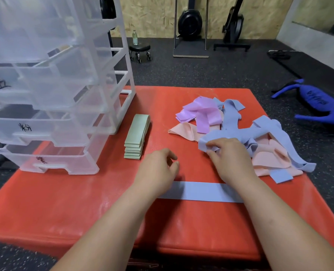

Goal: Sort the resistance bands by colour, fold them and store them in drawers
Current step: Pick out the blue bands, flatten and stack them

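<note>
Drawing the next blue band out of the tangle

Far left of my fingers, the drawer unit [50, 106] shows only dim shapes. The green stack [136, 136] lies folded. My left hand [158, 167] hovers, fingers loosely curled and empty. My right hand [230, 155] pinches a blue band [207, 142]. I should lift it slowly clear of the pink bands [267, 159], then lay it on the flat blue band [201, 191].

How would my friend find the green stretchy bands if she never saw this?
Find the big red-orange padded mat; a tall clear plastic drawer tower stands on its left side. Just right of the tower lies the pale green stack of folded bands. It alone is stacked neatly; the purple, blue and peach bands farther right lie tangled.
</note>
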Tool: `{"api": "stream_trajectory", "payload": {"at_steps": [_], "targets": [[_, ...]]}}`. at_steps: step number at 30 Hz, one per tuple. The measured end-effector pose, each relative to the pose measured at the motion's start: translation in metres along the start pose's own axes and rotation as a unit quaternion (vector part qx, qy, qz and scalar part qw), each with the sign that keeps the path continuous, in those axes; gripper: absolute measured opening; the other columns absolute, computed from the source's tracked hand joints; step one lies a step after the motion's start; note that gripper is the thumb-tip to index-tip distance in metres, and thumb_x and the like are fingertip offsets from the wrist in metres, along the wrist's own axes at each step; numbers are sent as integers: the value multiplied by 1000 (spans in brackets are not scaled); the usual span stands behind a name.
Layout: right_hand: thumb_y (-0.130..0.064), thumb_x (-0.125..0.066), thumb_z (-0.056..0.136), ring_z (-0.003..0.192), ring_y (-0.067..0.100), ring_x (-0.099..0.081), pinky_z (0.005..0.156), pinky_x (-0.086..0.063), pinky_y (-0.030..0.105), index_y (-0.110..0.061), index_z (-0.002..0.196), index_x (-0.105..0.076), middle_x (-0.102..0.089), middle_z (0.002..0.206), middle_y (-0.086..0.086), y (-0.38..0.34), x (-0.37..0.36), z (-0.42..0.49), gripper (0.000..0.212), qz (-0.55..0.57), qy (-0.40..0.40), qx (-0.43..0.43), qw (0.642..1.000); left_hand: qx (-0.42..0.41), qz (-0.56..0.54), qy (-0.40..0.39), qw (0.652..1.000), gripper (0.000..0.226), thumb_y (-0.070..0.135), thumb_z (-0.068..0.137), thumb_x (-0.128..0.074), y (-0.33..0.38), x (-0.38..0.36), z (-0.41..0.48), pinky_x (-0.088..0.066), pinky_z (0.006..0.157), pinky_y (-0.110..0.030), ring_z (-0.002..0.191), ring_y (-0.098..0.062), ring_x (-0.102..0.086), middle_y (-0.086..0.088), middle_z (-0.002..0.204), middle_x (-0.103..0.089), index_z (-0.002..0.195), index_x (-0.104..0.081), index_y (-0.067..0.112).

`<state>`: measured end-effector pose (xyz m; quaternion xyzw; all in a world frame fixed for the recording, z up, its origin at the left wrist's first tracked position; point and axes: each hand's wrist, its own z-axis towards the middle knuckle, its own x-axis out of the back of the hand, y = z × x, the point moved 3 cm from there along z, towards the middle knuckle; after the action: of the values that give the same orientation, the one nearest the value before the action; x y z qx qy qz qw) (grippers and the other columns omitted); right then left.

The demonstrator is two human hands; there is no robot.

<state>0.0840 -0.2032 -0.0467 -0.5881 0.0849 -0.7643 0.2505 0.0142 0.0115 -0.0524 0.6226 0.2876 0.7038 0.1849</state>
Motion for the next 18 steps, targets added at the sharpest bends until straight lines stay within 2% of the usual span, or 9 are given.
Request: {"api": "stream_trajectory", "payload": {"at_steps": [4,7,10,12,14,15,18], "targets": [[-18,-77,86,77,3,-71,78,-56,29,-30,89,-83,-77,86,-19,-14,16,-4,13,225,40,-83,970,4,-111,-7,994,21,31,100,-69,7,0,1,-50,83,-22,88,-7,-68,10,102,-76,118,-77,22],[-13,-81,85,76,4,-73,74,-55,30,-26,90,-81,-79,85,-13,-26,18,-14,14,350,33,-110,930,34,-246,-41,968,26,31,105,-64,15,-5,-2,-51,79,-22,86,-6,-72,2,109,-79,122,-75,14],[-8,-82,84,84,9,-75,76,-57,28,-20,91,-78,-80,87,-6,-42,17,-28,14,416,7,-103,903,78,-382,-74,918,25,26,108,-59,21,-8,-10,-58,77,-24,91,-10,-77,-2,109,-80,118,-75,10],[-6,-82,84,83,11,-76,74,-57,26,-19,91,-76,-79,86,-5,-50,15,-37,15,423,-16,-84,902,87,-425,-65,898,22,19,107,-62,23,-7,-14,-63,86,-33,91,-13,-75,-7,101,-79,115,-76,4],[-9,-84,84,82,8,-74,72,-55,24,-21,90,-75,-78,87,-7,-52,14,-41,16,381,-23,-68,922,97,-451,-45,886,18,12,103,-68,22,-4,-15,-62,90,-38,88,-17,-73,-16,95,-77,113,-75,-1],[-11,-85,83,80,4,-73,71,-55,22,-23,89,-74,-77,87,-10,-50,14,-42,17,348,-25,-63,935,97,-444,-34,890,16,9,100,-71,21,-3,-15,-63,87,-38,84,-18,-71,-18,92,-76,112,-75,-1],[-19,-86,81,76,1,-71,75,-57,26,-29,91,-71,-76,91,-16,-43,16,-42,21,274,-26,-64,959,46,-330,15,943,8,7,94,-75,12,5,-9,-55,72,-30,69,-12,-62,0,77,-71,102,-79,8]]}}
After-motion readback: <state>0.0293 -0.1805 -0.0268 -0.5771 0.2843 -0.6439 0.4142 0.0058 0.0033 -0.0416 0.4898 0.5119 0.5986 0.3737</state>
